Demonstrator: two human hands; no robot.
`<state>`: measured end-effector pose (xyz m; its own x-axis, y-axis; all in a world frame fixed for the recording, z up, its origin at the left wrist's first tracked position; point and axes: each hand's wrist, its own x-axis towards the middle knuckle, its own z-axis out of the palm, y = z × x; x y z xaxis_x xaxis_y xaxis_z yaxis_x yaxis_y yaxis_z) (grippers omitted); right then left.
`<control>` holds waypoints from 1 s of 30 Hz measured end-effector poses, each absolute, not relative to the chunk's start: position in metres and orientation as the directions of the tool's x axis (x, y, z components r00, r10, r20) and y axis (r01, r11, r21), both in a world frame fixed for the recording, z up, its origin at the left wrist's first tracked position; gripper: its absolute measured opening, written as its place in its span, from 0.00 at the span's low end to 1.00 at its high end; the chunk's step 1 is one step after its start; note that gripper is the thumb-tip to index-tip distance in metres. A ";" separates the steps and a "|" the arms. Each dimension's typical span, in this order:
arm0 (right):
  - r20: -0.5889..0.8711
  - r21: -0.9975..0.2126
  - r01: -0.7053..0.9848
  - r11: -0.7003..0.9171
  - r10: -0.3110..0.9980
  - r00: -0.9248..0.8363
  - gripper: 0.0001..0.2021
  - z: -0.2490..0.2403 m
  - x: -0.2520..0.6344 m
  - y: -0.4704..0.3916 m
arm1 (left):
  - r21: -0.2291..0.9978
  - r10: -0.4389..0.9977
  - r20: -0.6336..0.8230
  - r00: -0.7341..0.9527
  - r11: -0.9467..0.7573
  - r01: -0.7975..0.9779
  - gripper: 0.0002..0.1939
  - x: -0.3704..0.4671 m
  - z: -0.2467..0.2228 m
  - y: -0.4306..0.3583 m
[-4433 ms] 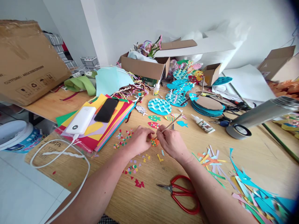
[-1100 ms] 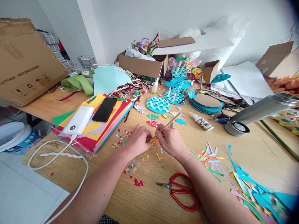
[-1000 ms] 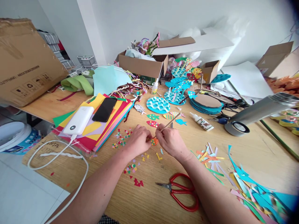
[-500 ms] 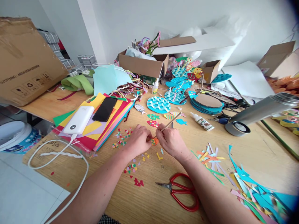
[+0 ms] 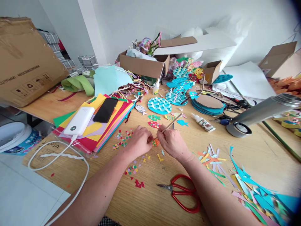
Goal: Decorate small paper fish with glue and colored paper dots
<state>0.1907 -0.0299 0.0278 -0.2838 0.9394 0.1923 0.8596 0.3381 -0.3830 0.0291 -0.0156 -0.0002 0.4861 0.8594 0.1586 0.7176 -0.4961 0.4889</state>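
Note:
My right hand (image 5: pixel 171 140) is closed round a thin wooden stick (image 5: pixel 173 122), its lower tip down at a small orange paper fish (image 5: pixel 155 143) with coloured spots. On the fish's left side, my left hand (image 5: pixel 141 140) pinches its edge with curled fingertips; the fingers partly cover it. Just beyond the hands lie a red spotted paper fish (image 5: pixel 154 124), a green one (image 5: pixel 154 117) and a blue one (image 5: pixel 182 122). Small paper dots and triangles (image 5: pixel 131 169) are scattered by my left wrist. Red-handled scissors (image 5: pixel 181 192) rest between my forearms.
A glue bottle (image 5: pixel 203 122) and a steel flask (image 5: pixel 265 114) lie to the right, near paper strips (image 5: pixel 213 160). On the left, a phone (image 5: pixel 105 110) and a white power bank (image 5: pixel 79 121) with a cable sit on coloured paper. A cardboard box (image 5: pixel 142 65) stands behind.

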 end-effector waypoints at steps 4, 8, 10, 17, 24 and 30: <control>0.196 -0.458 0.828 0.323 0.945 -0.260 0.11 0.028 0.193 -0.029 | 0.500 0.860 0.166 0.483 -0.495 0.710 0.06 0.029 -0.002 -0.015; 0.190 -0.568 0.775 0.276 0.961 -0.203 0.12 0.029 0.197 -0.027 | 0.517 0.859 0.168 0.483 -0.494 0.699 0.06 0.028 -0.005 -0.014; 0.178 -0.614 0.746 0.259 0.966 -0.189 0.13 0.031 0.198 -0.026 | 0.529 0.861 0.164 0.481 -0.488 0.694 0.07 0.027 -0.005 -0.013; 0.076 -0.822 0.536 0.194 0.969 -0.234 0.12 0.043 0.202 -0.029 | 0.612 0.882 0.146 0.449 -0.437 0.659 0.07 0.025 0.000 -0.010; 0.065 -0.892 0.418 0.173 0.963 -0.260 0.12 0.063 0.205 -0.034 | 0.735 0.925 0.133 0.356 -0.333 0.591 0.08 0.023 0.003 -0.007; 0.123 -0.898 0.384 0.213 0.961 -0.246 0.15 0.082 0.212 -0.037 | 0.819 0.949 0.136 0.285 -0.270 0.507 0.09 0.022 0.003 -0.004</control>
